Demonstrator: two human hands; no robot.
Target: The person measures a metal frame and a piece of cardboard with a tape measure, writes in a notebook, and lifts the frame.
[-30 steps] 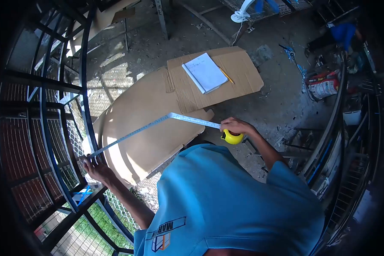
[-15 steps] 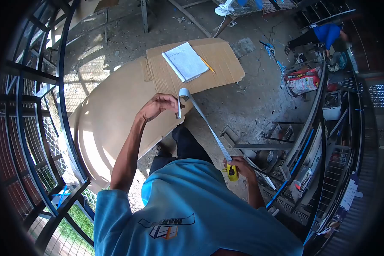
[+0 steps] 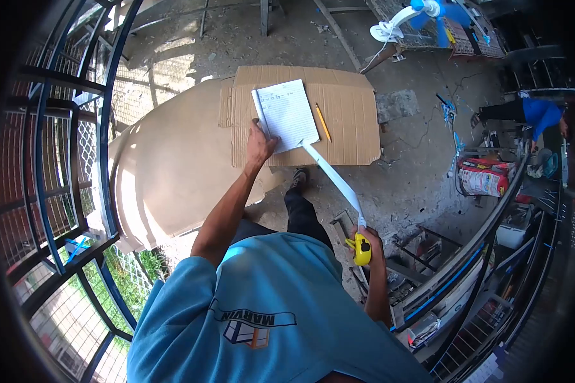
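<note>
My left hand [image 3: 260, 145] grips the lower left edge of a notebook [image 3: 287, 116] with handwriting at its top, over the cardboard [image 3: 348, 118]. To the notebook's right lies a yellow pencil [image 3: 323, 122]. My right hand [image 3: 372, 241] is closed around a yellow tape measure [image 3: 362, 249], below and right of the cardboard. From its case the pale blade [image 3: 335, 180] runs up and left, its far end at the notebook's lower right edge.
A large brown sheet [image 3: 179, 159] extends left beneath the cardboard. Dark metal frames [image 3: 105, 115] stand at the left. At the right are a red and white sack [image 3: 483, 177], metal bars and a bent-over person [image 3: 542, 113]. A blue fan [image 3: 441, 16] is at the top.
My left hand has let go of the blade's end and moved onto the notebook, which now sits more upright in view. The view has shifted; the blade reaches toward the notebook.
</note>
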